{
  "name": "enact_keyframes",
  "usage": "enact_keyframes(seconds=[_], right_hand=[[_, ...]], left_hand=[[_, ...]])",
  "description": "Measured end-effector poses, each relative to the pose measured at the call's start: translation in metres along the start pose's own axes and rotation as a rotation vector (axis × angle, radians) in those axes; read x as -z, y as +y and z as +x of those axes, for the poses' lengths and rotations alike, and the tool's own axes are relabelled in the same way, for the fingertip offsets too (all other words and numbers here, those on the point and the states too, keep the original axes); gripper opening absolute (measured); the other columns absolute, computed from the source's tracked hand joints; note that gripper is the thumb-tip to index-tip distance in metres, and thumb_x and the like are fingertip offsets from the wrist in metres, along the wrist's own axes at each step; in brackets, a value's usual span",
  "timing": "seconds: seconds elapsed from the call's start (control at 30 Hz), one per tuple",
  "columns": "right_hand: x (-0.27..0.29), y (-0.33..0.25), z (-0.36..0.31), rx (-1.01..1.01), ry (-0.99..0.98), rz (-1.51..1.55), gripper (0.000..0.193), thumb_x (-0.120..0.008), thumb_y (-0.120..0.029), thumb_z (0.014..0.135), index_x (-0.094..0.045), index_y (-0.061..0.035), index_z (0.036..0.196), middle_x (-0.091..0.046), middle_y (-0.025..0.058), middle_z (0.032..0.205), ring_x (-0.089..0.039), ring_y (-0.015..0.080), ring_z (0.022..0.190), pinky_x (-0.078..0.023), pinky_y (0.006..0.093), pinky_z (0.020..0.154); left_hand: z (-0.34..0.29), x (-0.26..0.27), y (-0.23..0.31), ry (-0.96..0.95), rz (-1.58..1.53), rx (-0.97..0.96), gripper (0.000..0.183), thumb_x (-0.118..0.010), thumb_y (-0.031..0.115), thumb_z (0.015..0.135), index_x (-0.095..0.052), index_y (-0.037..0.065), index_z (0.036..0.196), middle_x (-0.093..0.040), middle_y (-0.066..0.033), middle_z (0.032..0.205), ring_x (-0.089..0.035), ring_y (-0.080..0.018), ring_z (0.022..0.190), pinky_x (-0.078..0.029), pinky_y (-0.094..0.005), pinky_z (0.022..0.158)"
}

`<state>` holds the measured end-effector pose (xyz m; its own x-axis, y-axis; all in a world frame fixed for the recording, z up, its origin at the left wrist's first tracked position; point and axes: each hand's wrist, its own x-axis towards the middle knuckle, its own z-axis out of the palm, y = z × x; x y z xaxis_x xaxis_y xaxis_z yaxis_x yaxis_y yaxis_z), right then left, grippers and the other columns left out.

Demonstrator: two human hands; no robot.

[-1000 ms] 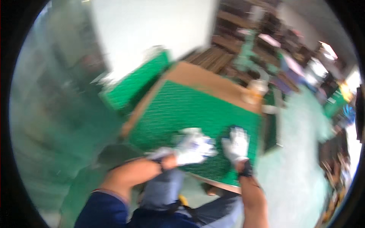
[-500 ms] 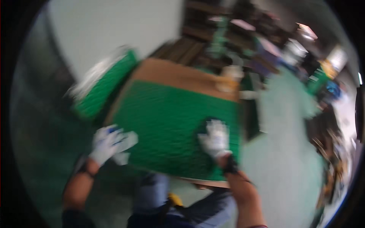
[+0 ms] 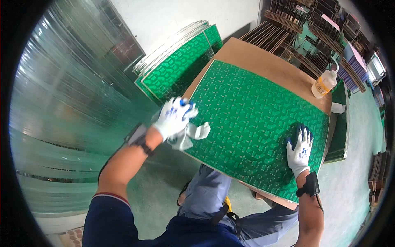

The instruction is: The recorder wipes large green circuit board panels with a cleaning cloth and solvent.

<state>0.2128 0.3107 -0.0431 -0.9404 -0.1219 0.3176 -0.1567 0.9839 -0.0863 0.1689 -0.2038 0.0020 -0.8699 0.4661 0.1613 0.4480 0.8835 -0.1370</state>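
A large green circuit-board panel (image 3: 251, 123) lies flat on a brown board (image 3: 263, 61) in front of me. My right hand (image 3: 300, 153), in a white glove with blue-coated fingers, rests palm down on the panel's right part, fingers stretched out. At the panel's left edge is my left hand (image 3: 175, 117), gloved alike, its fingers curled around a crumpled white cloth (image 3: 191, 136). Part of the cloth hangs below the hand and one end reaches over the panel's edge.
Several green panels (image 3: 181, 66) lean in a stack against the white wall at the back left. A squeeze bottle (image 3: 324, 84) stands on the brown board's far right corner. More green panels (image 3: 338, 144) stand beyond the right edge. Slatted racks (image 3: 304, 59) fill the back right.
The view has swung left, so panel and hands appear farther right, and the picture is sharper. My left hand still holds the cloth; my right hand stays flat on the panel.
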Motion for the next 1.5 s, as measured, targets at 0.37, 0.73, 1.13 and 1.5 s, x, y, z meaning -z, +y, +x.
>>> enact_keyframes(seconds=[0.37, 0.73, 1.13, 1.5], right_hand=[[0.001, -0.002, 0.0, -0.009, -0.012, -0.004, 0.074, -0.072, -0.028, 0.093, -0.042, 0.0015, 0.154, -0.043, 0.0244, 0.162, -0.037, 0.0468, 0.15, -0.023, 0.0589, 0.128], [0.003, -0.001, 0.002, -0.058, -0.011, 0.016, 0.071, -0.072, -0.03, 0.093, -0.046, 0.002, 0.152, -0.043, 0.0252, 0.161, -0.037, 0.0469, 0.149, -0.023, 0.0583, 0.128], [-0.001, -0.003, 0.001, -0.066, -0.025, 0.029, 0.072, -0.07, -0.031, 0.094, -0.046, 0.0022, 0.153, -0.043, 0.0247, 0.162, -0.037, 0.046, 0.151, -0.021, 0.0582, 0.128], [0.0, 0.0, -0.002, -0.058, -0.039, 0.015, 0.076, -0.07, -0.036, 0.094, -0.045, 0.0028, 0.154, -0.043, 0.026, 0.162, -0.037, 0.0465, 0.15, -0.021, 0.0581, 0.128]], left_hand=[[-0.016, 0.012, 0.023, -0.061, -0.064, 0.015, 0.037, -0.064, 0.024, 0.085, -0.068, 0.026, 0.122, -0.064, -0.0065, 0.12, -0.06, -0.0296, 0.109, -0.05, -0.0461, 0.09], [0.018, 0.004, 0.026, -0.023, 0.008, -0.281, 0.03, -0.063, 0.029, 0.093, -0.072, 0.028, 0.121, -0.067, -0.0053, 0.122, -0.061, -0.0263, 0.11, -0.049, -0.0453, 0.095], [0.018, 0.01, 0.027, 0.027, -0.067, -0.332, 0.031, -0.059, 0.018, 0.092, -0.075, 0.028, 0.116, -0.067, -0.0031, 0.121, -0.061, -0.0277, 0.107, -0.049, -0.0455, 0.094], [0.08, 0.01, 0.084, -0.059, -0.206, -0.385, 0.034, -0.062, 0.024, 0.09, -0.073, 0.033, 0.12, -0.062, -0.0035, 0.118, -0.057, -0.0274, 0.114, -0.043, -0.0474, 0.104]])
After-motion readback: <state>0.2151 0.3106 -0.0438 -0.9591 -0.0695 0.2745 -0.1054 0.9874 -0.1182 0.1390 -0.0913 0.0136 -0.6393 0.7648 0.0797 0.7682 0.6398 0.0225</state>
